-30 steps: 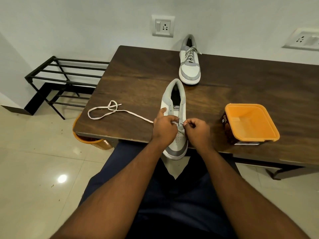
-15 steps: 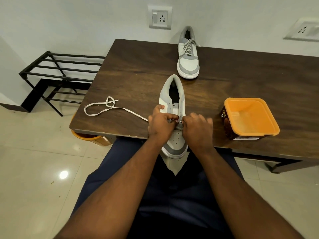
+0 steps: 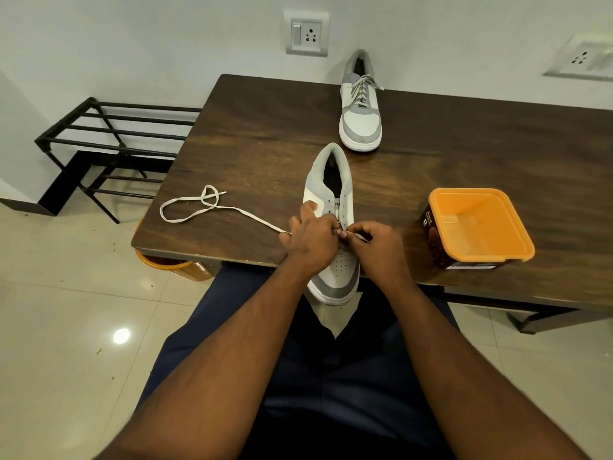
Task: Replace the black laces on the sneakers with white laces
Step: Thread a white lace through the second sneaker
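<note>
A white and grey sneaker (image 3: 332,180) lies on the dark wooden table (image 3: 265,134), its toe hanging over the near edge. Its eyelets carry no lace higher up. My left hand (image 3: 311,239) grips the sneaker's left side near the lower eyelets. My right hand (image 3: 378,245) pinches the end of a white lace (image 3: 199,207) at the lowest eyelets. That lace trails left across the table into a loose loop. A second sneaker (image 3: 361,107), laced in white, stands at the far edge by the wall.
An open orange-rimmed brown tub (image 3: 477,227) sits on the table to the right of the sneaker. A black metal rack (image 3: 109,144) stands on the floor at left. An orange bin (image 3: 179,265) shows under the table's near left corner. My legs are under the table's edge.
My right hand has drawn a little to the right with the lace end pinched. The left hand keeps its grip on the sneaker. The camera has shifted slightly.
</note>
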Demonstrator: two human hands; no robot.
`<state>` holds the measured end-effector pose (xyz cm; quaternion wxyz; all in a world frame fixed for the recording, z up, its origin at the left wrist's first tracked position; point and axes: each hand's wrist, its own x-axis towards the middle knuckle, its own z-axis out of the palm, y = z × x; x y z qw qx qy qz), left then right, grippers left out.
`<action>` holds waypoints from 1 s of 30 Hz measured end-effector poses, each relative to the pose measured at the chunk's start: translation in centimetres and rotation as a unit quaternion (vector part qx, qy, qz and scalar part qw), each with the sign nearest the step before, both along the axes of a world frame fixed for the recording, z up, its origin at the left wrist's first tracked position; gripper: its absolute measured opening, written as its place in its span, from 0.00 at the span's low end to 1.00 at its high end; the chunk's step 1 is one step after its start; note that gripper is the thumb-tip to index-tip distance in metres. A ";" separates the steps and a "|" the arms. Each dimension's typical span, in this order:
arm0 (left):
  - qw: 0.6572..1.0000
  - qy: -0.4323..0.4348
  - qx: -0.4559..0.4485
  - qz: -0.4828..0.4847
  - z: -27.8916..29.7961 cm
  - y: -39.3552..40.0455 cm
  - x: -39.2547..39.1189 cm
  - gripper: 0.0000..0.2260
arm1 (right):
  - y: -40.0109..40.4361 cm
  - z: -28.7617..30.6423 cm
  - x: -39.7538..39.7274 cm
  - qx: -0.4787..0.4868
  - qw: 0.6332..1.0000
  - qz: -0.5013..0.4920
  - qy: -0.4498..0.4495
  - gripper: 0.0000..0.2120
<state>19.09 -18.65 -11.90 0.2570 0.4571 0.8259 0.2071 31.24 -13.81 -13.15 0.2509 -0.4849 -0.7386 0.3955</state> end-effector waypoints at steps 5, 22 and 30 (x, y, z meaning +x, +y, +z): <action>0.988 -0.044 0.135 0.065 -1.8 -1.1 0.3 0.04 | -0.4 0.0 0.0 -0.140 0.985 -0.038 0.090 0.02; 0.679 -0.569 0.193 0.421 0.6 -0.5 -5.0 0.10 | -1.3 0.1 -1.5 -0.029 0.996 -0.078 -0.029 0.11; 0.830 -0.459 0.199 0.247 -1.2 -1.4 -1.9 0.15 | 0.0 0.9 -1.1 0.003 0.993 -0.075 -0.092 0.12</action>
